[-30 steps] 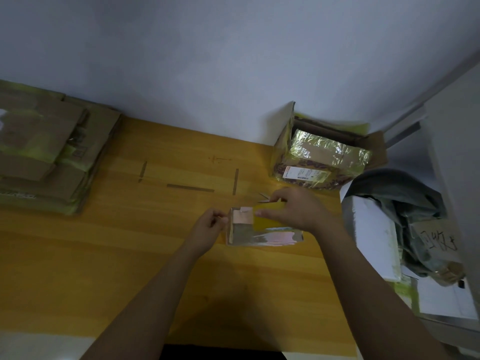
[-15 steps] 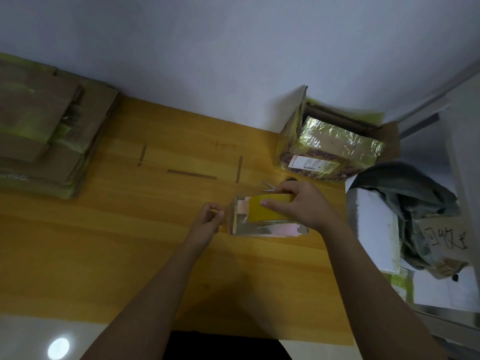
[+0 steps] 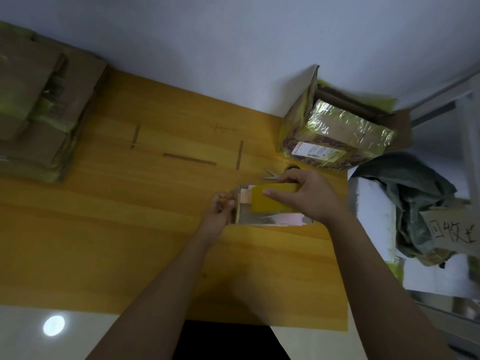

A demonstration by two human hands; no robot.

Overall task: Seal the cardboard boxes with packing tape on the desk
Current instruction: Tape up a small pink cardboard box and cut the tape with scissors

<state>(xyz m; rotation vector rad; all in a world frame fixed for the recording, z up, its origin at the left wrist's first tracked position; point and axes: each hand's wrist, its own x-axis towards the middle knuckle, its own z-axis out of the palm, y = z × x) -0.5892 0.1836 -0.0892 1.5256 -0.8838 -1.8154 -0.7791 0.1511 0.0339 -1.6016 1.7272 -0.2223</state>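
Resting on the wooden desk (image 3: 130, 229), a small cardboard box (image 3: 270, 216) is flanked by both hands. A yellow roll of packing tape (image 3: 272, 201) is gripped above the box by the right hand (image 3: 309, 196), thumb across its face. The tape's end is pinched at the box's left edge by the left hand (image 3: 220, 206). Scissors (image 3: 271, 174) lie just behind, flattened boxes (image 3: 44, 105) far left.

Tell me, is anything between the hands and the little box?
Nothing visible is. The right hand grips the yellow tape roll on top of the small cardboard box, and the left hand pinches at the box's left end.
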